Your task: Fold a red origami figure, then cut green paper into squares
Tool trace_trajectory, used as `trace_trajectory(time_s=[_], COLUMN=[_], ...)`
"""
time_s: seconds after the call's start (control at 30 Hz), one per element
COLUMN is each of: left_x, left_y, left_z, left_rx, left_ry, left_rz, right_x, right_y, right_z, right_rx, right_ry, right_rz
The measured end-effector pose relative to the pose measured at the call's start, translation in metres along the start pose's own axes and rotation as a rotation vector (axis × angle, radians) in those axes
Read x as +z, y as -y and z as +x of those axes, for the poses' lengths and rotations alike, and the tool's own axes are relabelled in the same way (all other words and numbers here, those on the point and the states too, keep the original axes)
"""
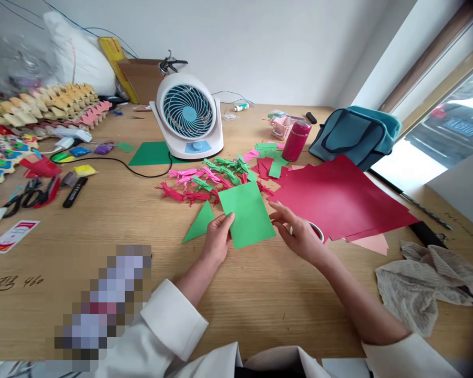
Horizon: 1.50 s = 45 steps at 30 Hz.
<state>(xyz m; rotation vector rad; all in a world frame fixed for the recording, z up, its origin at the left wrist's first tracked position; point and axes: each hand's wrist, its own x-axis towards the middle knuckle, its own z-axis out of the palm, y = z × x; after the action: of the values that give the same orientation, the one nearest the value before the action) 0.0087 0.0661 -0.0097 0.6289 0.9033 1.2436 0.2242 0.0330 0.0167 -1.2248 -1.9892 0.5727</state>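
My left hand (219, 237) pinches the left edge of a bright green square of paper (249, 215), thumb on top. The sheet is held a little above the wooden table. At the paper's right edge is my right hand (297, 231), fingers stretched out and apart, gripping nothing; I cannot tell whether a fingertip touches the sheet. Partly hidden behind that hand lies a white-rimmed ring (317, 231), its kind unclear. A green paper triangle (200, 223) lies left of the square. Beyond it are twisted, fringed paper pieces (193, 195) in red, pink and green.
Large red sheets (339, 197) cover the right side, with a red bottle (297, 140) and a teal bag (355, 134) behind. A white fan (189, 118) stands at the back. Scissors (33, 197) and a black cutter (75, 192) lie left; a cloth (421, 283) lies right.
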Motion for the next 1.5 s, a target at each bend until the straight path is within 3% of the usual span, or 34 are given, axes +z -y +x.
trace_trajectory(time_s=[0.13,0.33,0.5,0.67,0.93,1.13,1.5], left_x=[0.006,0.006,0.002,0.002,-0.008,-0.006,-0.011], left_y=[-0.001,0.002,0.001,-0.003,0.005,0.004,0.009], left_z=[-0.005,-0.009,-0.005,-0.001,0.004,0.002,0.006], left_rx=[-0.019,-0.029,-0.001,0.081,0.214,0.234,0.266], left_ry=[0.019,0.086,0.132,0.064,-0.030,-0.060,0.060], left_rz=[-0.061,-0.079,-0.061,0.005,0.223,0.298,0.398], right_x=[0.019,0.034,0.026,0.015,0.007,0.013,0.009], right_y=[0.008,0.012,0.004,-0.004,-0.018,-0.005,-0.001], right_z=[-0.013,-0.015,-0.019,-0.024,-0.026,-0.023,-0.021], right_rx=[-0.076,-0.072,-0.071,-0.051,-0.041,-0.047,-0.044], right_ry=[0.017,-0.087,-0.081,0.018,-0.177,-0.102,-0.106], right_rz=[-0.097,-0.113,0.010,0.149,0.019,0.036,0.042])
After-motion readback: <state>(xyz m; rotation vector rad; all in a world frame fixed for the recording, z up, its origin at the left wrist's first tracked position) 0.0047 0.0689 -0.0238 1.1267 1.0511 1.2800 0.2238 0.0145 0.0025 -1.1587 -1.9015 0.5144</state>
